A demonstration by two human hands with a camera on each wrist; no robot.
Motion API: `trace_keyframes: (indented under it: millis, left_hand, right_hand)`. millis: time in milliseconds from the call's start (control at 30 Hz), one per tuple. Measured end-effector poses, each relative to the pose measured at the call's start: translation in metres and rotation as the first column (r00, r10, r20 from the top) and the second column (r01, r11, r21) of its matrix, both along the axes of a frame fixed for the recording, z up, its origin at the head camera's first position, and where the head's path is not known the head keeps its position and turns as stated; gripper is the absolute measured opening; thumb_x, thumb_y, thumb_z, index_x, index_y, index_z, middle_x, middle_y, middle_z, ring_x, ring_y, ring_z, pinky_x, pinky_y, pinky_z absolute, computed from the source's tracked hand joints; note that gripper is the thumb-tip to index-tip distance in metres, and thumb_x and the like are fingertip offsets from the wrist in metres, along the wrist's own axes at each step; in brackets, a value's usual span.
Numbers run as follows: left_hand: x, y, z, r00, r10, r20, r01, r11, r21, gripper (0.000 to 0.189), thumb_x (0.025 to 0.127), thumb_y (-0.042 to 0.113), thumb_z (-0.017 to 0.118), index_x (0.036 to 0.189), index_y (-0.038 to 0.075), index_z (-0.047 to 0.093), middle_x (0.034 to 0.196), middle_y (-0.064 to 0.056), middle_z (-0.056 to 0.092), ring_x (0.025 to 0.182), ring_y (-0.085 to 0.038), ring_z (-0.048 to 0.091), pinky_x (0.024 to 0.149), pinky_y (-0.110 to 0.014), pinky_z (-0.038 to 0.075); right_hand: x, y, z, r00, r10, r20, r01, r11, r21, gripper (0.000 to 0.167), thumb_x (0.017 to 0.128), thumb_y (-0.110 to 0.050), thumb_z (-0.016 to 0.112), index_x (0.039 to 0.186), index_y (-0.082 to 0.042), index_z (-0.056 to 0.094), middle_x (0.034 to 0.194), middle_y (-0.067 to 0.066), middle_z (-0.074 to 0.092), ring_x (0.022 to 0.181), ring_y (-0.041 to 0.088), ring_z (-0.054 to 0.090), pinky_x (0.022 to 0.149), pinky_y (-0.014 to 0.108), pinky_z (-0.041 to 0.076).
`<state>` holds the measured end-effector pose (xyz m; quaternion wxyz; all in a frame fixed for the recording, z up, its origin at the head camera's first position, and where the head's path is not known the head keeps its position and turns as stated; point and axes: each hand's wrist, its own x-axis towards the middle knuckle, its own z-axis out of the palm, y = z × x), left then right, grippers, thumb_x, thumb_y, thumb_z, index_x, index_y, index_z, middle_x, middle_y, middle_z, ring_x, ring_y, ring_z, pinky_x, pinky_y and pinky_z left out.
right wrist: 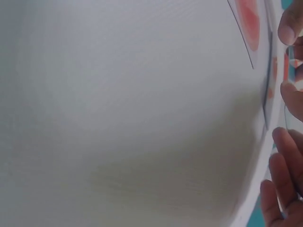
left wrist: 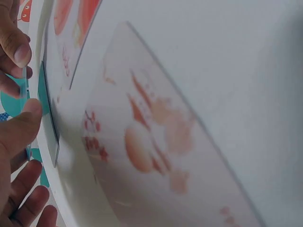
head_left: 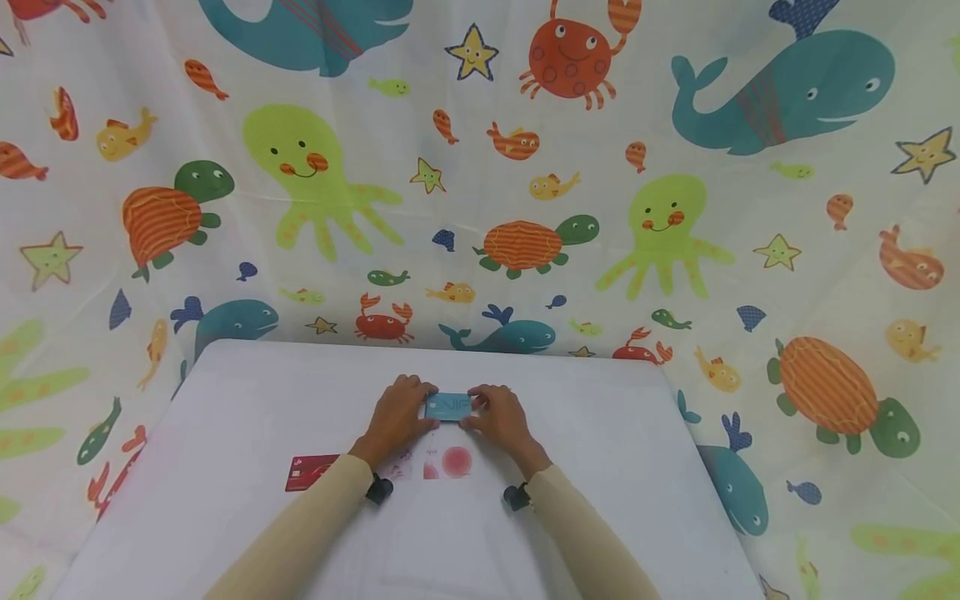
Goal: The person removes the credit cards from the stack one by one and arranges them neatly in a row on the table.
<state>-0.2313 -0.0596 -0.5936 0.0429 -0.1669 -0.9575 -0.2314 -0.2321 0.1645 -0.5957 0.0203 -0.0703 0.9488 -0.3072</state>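
Note:
Both hands hold a blue card [head_left: 448, 407] over the back middle of the table. My left hand [head_left: 397, 417] pinches its left end, thumb at the near edge. At the opposite end, my right hand [head_left: 506, 421] grips it between thumb and fingers. In the left wrist view the card appears nearly edge-on between the thumbs, raised off the white surface. A pale card with a round pink print [head_left: 456, 462] lies just in front of the hands. Beside it, another pale card with a reddish print [left wrist: 156, 132] is partly hidden by the left wrist in the head view.
A red card [head_left: 307, 472] lies to the left, partly covered by the left sleeve. Under the hands, a further card [left wrist: 48, 113] lies flat. The white table [head_left: 615, 467] ends at the back against a curtain [head_left: 465, 275] printed with sea animals.

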Motion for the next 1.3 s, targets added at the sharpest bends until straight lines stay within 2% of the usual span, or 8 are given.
trace_keyframes:
  millis: [267,433,633,967,1300]
  left_hand:
    - [0.003,0.006,-0.002,0.999,0.007,-0.032,-0.006,0.999,0.033,0.057,0.08,0.031,0.095,0.131,0.015,0.073,0.121,-0.007,0.072,0.111,-0.024,0.062,0.105,-0.044,0.059]
    - [0.004,0.008,-0.003,0.999,0.005,-0.036,-0.004,0.999,0.032,0.057,0.081,0.032,0.095,0.13,0.015,0.073,0.119,-0.007,0.072,0.109,-0.024,0.062,0.103,-0.043,0.06]
    - [0.006,0.008,-0.006,0.999,0.0,-0.045,0.002,0.999,0.048,0.057,0.081,0.032,0.095,0.13,0.015,0.073,0.118,-0.007,0.072,0.108,-0.023,0.062,0.102,-0.043,0.06]
    - [0.009,0.009,-0.007,0.998,-0.002,-0.056,0.004,0.999,0.046,0.057,0.079,0.03,0.096,0.129,0.014,0.073,0.117,-0.008,0.072,0.108,-0.024,0.061,0.102,-0.044,0.059]
    - [0.011,0.008,-0.009,0.999,-0.013,-0.047,0.016,0.998,0.068,0.057,0.08,0.03,0.096,0.13,0.014,0.073,0.118,-0.008,0.073,0.109,-0.025,0.062,0.102,-0.045,0.059]
  right_hand:
    - [0.003,0.001,0.004,1.0,-0.006,-0.011,0.006,1.0,0.005,0.056,0.085,-0.03,0.092,0.137,-0.022,0.071,0.106,-0.002,0.071,0.098,0.015,0.06,0.089,0.033,0.057]
    - [0.004,0.001,0.007,1.0,-0.013,0.012,0.013,1.0,0.019,0.059,0.082,-0.028,0.094,0.137,-0.023,0.071,0.106,-0.002,0.07,0.098,0.015,0.06,0.09,0.033,0.058]
    - [0.005,0.001,0.005,1.0,-0.011,0.018,0.011,0.999,0.034,0.055,0.083,-0.029,0.093,0.134,-0.024,0.072,0.107,-0.003,0.07,0.099,0.015,0.061,0.092,0.033,0.058]
    - [0.009,0.005,0.001,1.0,-0.006,0.004,0.006,1.0,0.005,0.053,0.084,-0.03,0.093,0.133,-0.025,0.072,0.105,-0.005,0.07,0.097,0.013,0.061,0.092,0.032,0.058]
    - [0.012,0.008,-0.001,1.0,-0.014,0.027,0.015,0.999,-0.035,0.052,0.085,-0.027,0.092,0.133,-0.025,0.072,0.103,-0.005,0.071,0.1,0.016,0.061,0.111,0.046,0.053]
